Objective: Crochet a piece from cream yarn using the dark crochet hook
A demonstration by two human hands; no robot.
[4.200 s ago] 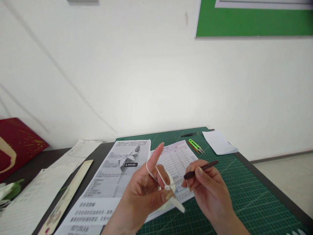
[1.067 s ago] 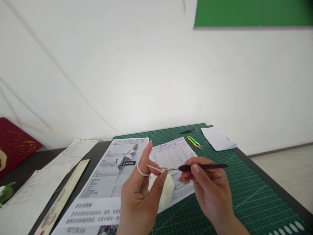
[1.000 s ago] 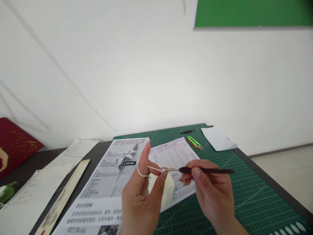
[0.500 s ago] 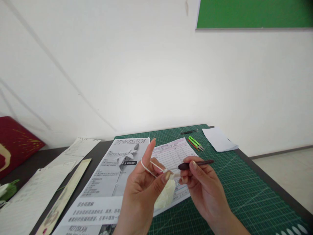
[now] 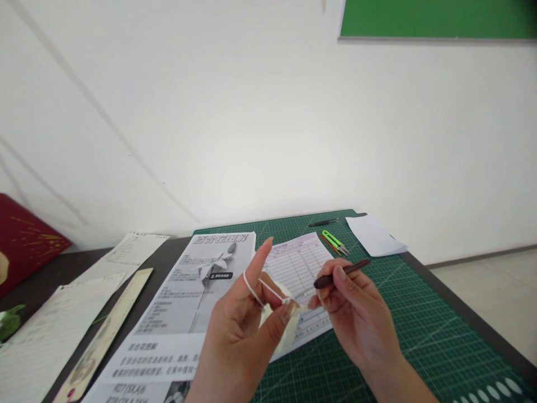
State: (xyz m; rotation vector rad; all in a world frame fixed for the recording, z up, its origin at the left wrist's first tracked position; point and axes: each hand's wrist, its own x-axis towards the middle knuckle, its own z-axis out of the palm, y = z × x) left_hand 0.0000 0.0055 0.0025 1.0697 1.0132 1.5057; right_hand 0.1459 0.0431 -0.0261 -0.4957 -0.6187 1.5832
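White yarn [image 5: 251, 287] loops round the raised index finger of my left hand [image 5: 247, 330] and runs to a small white stitched piece, which the thumb and fingers pinch. My right hand [image 5: 361, 313] grips a dark brown crochet hook [image 5: 342, 274] by its handle, and the tip end points left at the piece. The tip itself is too small to make out. A pale cream ball of yarn [image 5: 289, 336] lies behind and below my left fingers, partly hidden by them.
Beneath the hands are a green cutting mat [image 5: 419, 319], a printed flower sheet [image 5: 168, 313] and a ruled form [image 5: 304, 263]. Green snips [image 5: 333, 240] and a dark thin tool [image 5: 323, 223] lie beyond. White paper [image 5: 375, 235] sits back right; a ruler [image 5: 104, 336] is left.
The brown hook has tilted, its right end higher, and my right hand has shifted slightly right. The yarn ball is now more hidden behind my left hand. The view has moved slightly.
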